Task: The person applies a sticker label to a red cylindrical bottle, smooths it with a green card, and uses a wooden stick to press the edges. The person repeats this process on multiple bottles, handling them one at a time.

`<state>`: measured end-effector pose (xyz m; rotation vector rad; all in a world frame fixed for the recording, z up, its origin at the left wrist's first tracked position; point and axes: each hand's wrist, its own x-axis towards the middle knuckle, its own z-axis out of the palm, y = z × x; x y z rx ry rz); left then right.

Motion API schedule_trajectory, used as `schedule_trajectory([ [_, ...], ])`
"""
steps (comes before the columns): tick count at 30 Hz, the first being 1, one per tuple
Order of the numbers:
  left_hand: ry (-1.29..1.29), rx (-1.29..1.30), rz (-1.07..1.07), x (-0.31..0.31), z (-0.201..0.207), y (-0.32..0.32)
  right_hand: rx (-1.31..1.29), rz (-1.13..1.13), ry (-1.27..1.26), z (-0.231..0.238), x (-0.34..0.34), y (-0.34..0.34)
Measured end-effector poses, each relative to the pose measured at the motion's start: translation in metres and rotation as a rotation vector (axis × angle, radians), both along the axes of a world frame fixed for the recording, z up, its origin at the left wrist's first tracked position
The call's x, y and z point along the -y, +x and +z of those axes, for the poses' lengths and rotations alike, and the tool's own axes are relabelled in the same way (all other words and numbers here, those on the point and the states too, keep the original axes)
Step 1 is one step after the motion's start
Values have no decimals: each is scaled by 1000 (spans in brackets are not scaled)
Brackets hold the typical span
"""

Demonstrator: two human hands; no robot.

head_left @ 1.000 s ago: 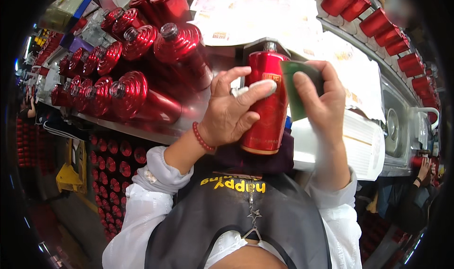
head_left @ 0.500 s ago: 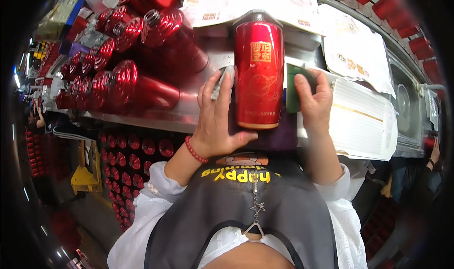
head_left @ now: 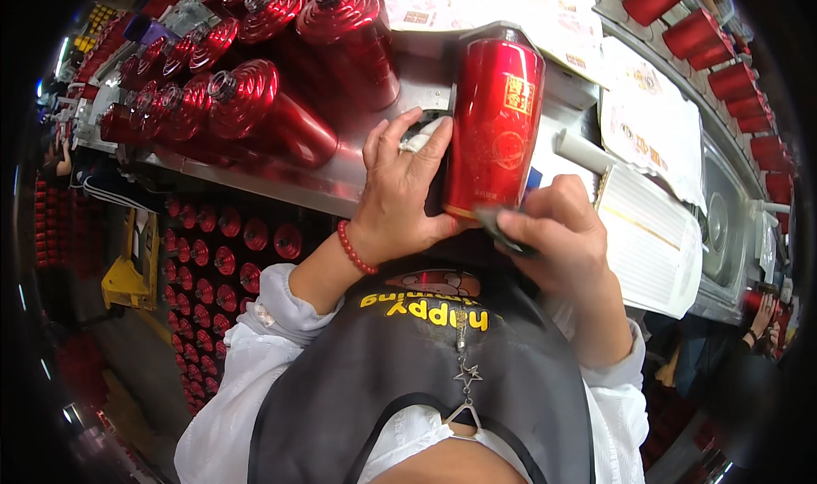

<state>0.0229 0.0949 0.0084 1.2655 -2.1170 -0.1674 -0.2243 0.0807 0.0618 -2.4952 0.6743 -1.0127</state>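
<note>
Right hand (head_left: 557,229) now lower, under red canister (head_left: 494,126) in left grip (head_left: 404,190).

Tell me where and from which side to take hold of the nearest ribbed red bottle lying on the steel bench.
Take the ribbed red bottle around its smooth lower body, coming from above on the near side. It lies on its side on the steel bench with its open neck pointing away-left, and its neighbours crowd the far side. The ribbed shoulder would probably give a less even grip than the plain barrel.

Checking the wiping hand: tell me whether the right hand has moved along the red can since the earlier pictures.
Yes. The right hand with its dark pad has dropped from beside the red can to its bottom rim.
</note>
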Motion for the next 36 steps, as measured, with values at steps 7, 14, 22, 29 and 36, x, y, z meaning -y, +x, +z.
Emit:
schedule_trajectory([
  [7, -113, 91, -94, 2, 8, 3, 212, -304, 128, 0, 25, 0],
  [14, 44, -252, -53, 1, -19, 13, 71, -349, -129, -3, 35, 6],
  [22, 72, 52, 395, 31, -41, 33, -105, -272, -168, 34, 53, 28],
  [29, 33, -169, 310, 30, -39, 38, 99, -304, 251, 21, 40, 19],
  [36, -17, -380, -76, 43, 16, 14, 229, -411, 480, 9, 31, 16],
])
